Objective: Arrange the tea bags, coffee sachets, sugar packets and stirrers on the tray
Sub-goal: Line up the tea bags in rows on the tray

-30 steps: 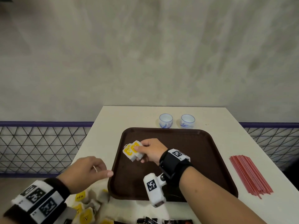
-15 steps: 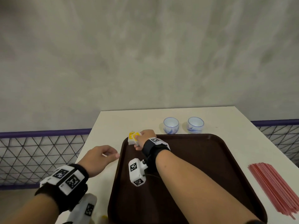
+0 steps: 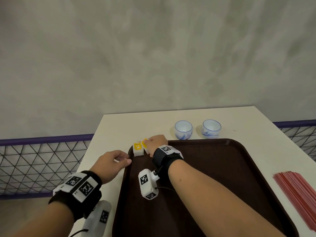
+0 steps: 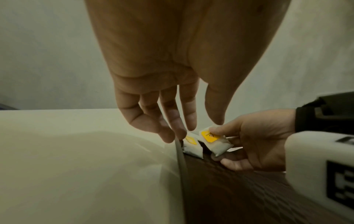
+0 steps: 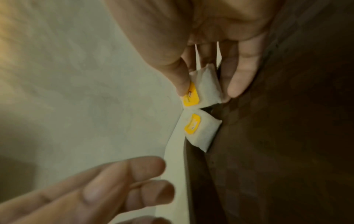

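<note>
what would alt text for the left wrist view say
A right hand pinches a white tea bag with a yellow tag at the corner of a dark brown tray, beside a second tea bag already lying there. The left hand hangs open above the tray's edge.

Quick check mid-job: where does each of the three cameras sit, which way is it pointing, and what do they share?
Head: on the head, facing forward and down at the tray, both forearms and hands visible.
Left wrist: under the left hand, looking along its fingers at the tray's far left corner.
Right wrist: under the right hand, looking along its fingers pinching a tea bag.
Shared: all three show both tea bags; each wrist view also shows the other hand.
</note>
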